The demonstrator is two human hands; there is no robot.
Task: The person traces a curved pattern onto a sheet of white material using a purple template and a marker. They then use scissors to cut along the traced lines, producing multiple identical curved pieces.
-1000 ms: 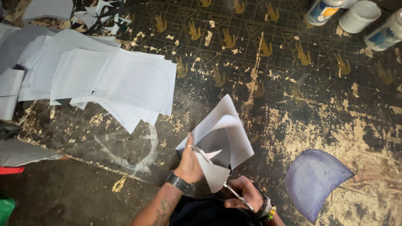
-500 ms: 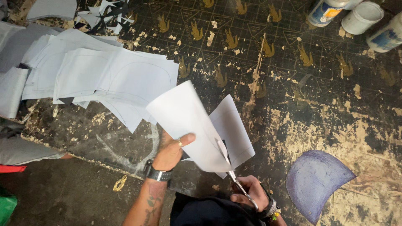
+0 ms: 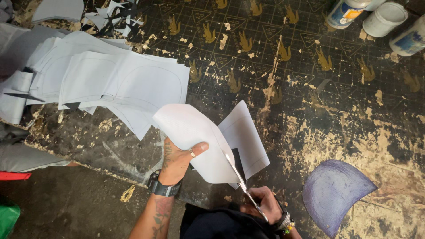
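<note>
White sheet (image 3: pixel 199 141) is up off the bench, held in the air just in front of us, curved, with a pencilled outline on its far flap. We pinch it with our left hand (image 3: pixel 177 161): thumb on top, fingers underneath, ring on the thumb, watch at the wrist. Our right hand (image 3: pixel 263 204) is closed around the handles of the scissors (image 3: pixel 243 188); blades are into the sheet's lower edge, tips up inside the paper, a dark gap showing beside them. Near right, a purple visor-shaped cutout (image 3: pixel 334 194) lies flat on the worn black bench (image 3: pixel 310 110), well apart from the sheet. Green object (image 3: pixel 6 217) sits at bottom left on the floor. Further out left, a fanned stack of white sheets (image 3: pixel 110 84) with the same curved outlines, overlapping each other. Behind that, paper offcuts (image 3: pixel 110 17) scattered at the far edge. Far right corner: three white tubs (image 3: pixel 385 17) close together, two with blue labels.
</note>
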